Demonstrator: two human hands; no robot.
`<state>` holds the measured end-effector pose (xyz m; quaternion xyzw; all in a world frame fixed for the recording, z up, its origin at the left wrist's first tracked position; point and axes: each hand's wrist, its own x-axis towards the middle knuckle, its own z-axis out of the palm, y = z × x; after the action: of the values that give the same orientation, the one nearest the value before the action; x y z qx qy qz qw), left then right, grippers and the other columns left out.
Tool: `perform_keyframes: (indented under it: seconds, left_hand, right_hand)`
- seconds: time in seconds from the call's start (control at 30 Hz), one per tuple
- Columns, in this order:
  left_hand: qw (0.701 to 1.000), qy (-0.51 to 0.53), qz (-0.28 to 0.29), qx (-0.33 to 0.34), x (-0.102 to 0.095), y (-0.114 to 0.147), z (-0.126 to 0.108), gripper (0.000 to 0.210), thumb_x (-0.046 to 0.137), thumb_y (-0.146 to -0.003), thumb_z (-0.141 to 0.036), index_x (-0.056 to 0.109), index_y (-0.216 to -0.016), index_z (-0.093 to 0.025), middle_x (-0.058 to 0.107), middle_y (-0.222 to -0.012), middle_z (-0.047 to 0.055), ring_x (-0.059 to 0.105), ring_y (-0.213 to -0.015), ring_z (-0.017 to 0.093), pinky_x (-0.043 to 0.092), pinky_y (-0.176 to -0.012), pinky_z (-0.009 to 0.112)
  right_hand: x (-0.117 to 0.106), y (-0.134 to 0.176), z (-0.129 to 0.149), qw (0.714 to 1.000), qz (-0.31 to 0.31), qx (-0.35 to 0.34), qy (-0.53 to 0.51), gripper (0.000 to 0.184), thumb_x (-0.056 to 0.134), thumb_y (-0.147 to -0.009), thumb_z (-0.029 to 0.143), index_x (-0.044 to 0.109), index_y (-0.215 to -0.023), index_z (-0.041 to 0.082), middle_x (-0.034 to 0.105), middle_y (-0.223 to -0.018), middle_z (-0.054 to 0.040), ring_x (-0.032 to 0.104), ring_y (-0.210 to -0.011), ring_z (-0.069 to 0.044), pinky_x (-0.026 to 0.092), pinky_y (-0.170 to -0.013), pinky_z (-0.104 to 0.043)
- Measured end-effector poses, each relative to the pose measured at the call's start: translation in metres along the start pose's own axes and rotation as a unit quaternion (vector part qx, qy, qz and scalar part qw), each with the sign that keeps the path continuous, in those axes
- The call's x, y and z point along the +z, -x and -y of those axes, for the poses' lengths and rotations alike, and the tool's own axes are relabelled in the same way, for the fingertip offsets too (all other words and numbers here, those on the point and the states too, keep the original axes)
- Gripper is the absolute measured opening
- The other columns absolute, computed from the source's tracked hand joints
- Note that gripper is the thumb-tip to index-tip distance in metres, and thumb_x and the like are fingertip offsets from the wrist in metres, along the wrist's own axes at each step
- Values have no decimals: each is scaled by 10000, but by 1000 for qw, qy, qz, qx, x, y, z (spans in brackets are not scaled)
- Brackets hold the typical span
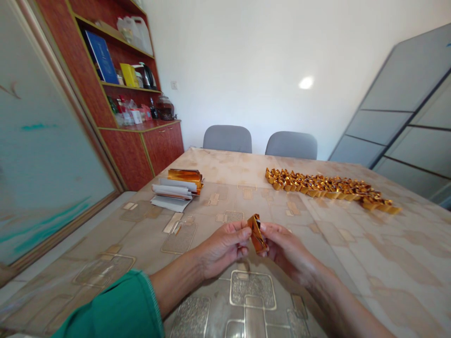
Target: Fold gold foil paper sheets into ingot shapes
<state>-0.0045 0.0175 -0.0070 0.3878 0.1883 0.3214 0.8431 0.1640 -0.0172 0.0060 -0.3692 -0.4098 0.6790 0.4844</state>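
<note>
So both hands are working on one little folded piece of gold foil (258, 234), and they're holding it up over the near part of the patterned tablecloth (225, 164), pretty much front and center. The left hand (221, 249) is pinching its left edge, thumb on top and the other fingers curling in underneath. The right hand (286, 248) is gripping the other side, thumb up near the top and fingertips tucking in around the lower end, so neither hand is hanging loose. The foil is tilting a bit, with its top end leaning left. Over on the left, past the hands, a stack of gold sheets (183, 175) is lying right up against some white-backed sheets (172, 190). Off to the far right, a long bunch of folded gold pieces (324, 184) is stretching across the cloth, all packed tightly together. Two grey chairs (227, 138) are standing at the far edge, and a green sleeve (116, 307) is covering part of the left arm.
</note>
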Motion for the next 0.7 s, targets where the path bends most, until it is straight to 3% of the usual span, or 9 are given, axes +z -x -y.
perform_keyframes:
  seconds: [0.2,0.43,0.57,0.7]
  left_hand:
    - [1000,6,2,-11,4,2,1,297,842,-703,-369,704,-856,-156,611,-703,23,571,-697,158,399,-661,268]
    - [999,39,15,-33,8,5,-1,317,863,-674,-338,720,-875,-139,480,-639,-47,350,-566,70,311,-581,206]
    - [999,29,21,-33,8,5,-1,376,891,-631,-350,705,-872,-129,513,-657,-33,412,-588,77,320,-590,209]
    - [1000,-15,-5,21,9,5,3,371,861,-665,-399,676,-860,-143,623,-762,25,558,-704,139,390,-677,259]
  right_hand:
    - [1,2,3,996,48,44,-54,359,818,-722,476,654,-726,157,402,-499,84,242,-483,-67,245,-466,-195]
    - [-9,2,0,992,84,73,-52,369,803,-736,496,634,-770,170,336,-401,135,108,-366,-40,139,-348,-183]
    - [-8,4,0,994,84,61,-41,372,813,-736,478,643,-787,150,395,-408,119,163,-365,-31,163,-359,-172]
    - [-6,2,0,996,71,43,-32,386,817,-722,484,632,-740,146,459,-452,90,230,-397,-36,223,-397,-173]
